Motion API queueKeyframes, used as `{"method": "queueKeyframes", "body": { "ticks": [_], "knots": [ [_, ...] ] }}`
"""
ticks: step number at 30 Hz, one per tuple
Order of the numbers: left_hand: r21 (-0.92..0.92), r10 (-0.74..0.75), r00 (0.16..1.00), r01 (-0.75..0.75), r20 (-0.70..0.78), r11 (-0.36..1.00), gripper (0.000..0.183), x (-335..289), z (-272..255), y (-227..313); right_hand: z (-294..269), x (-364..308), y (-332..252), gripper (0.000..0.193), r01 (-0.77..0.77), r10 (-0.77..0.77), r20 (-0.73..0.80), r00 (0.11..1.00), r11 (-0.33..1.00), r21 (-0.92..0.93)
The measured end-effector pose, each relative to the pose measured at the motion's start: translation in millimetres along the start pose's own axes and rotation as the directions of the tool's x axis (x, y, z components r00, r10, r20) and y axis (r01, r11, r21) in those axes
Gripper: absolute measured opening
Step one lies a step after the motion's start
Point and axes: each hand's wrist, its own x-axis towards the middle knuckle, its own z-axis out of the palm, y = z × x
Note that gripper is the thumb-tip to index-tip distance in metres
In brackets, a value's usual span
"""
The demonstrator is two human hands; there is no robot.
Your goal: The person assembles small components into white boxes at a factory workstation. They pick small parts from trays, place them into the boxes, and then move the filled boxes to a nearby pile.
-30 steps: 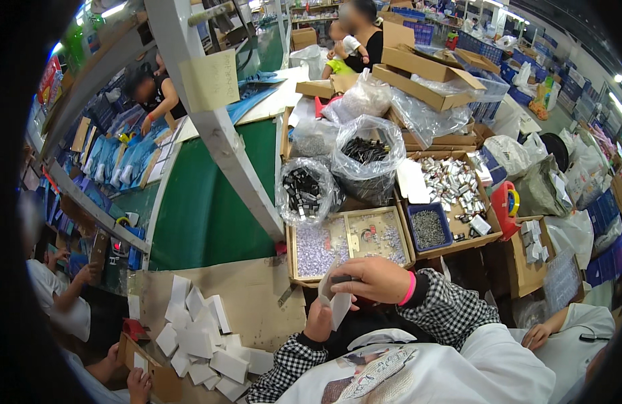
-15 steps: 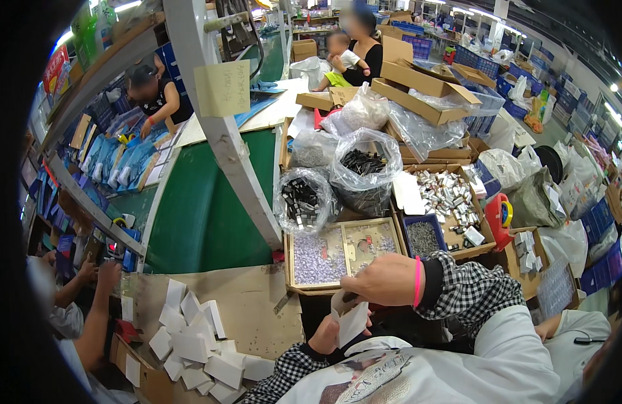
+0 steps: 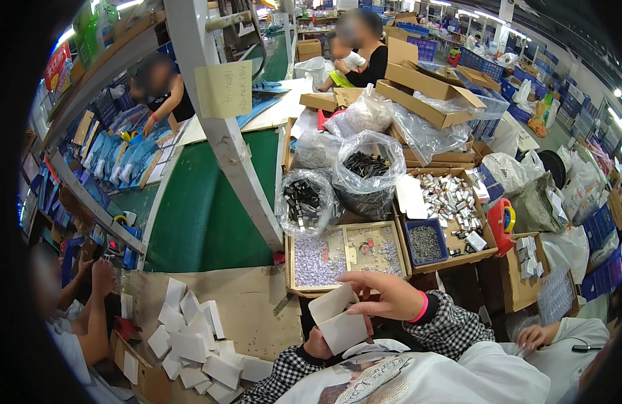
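Observation:
Close to my body, my left hand (image 3: 317, 343) grips a small white cardboard box (image 3: 344, 328) from its lower left side. The box is tilted, its flap (image 3: 331, 303) raised and its top uncovered. My right hand (image 3: 391, 296) reaches in from the right, a pink band at its wrist. Its fingers and thumb are bent round the right edge of the flap at the box's mouth. What lies inside the box is hidden. Left of my hands, a heap of similar white boxes (image 3: 200, 340) lies on a cardboard sheet (image 3: 257, 303).
Beyond my hands sits a wooden tray (image 3: 346, 252) of small pale parts. Behind it stand bags of black parts (image 3: 371, 165). A blue bin (image 3: 425, 240) of small metal pieces adjoins a carton (image 3: 482, 232) of silver parts. A co-worker's hand (image 3: 536, 337) is at right; others work at left.
My right hand has drawn back from the top of the box and opened out its fingers. The box has turned, with its flap now standing up and more of its mouth showing.

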Motion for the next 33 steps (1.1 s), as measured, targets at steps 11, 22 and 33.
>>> {"method": "queueKeyframes", "body": {
  "ticks": [11,22,33],
  "knots": [
    [-0.024,-0.288,0.953,0.287,-0.092,0.958,0.108,-10.4,-5.4,-10.3,51.7,-44.4,64.6,0.053,0.086,0.09,-0.404,0.91,0.914,0.398],
    [0.191,-0.275,0.959,0.284,-0.072,0.94,0.105,-15.7,4.3,6.0,54.4,-54.0,56.6,0.028,-0.002,0.094,-0.359,0.928,0.969,0.249],
    [0.078,-0.237,0.967,0.244,-0.094,0.967,0.104,-19.0,-1.2,-6.1,46.7,-57.2,59.3,0.035,0.049,0.019,-0.268,0.963,0.969,0.244]
  ]
}}
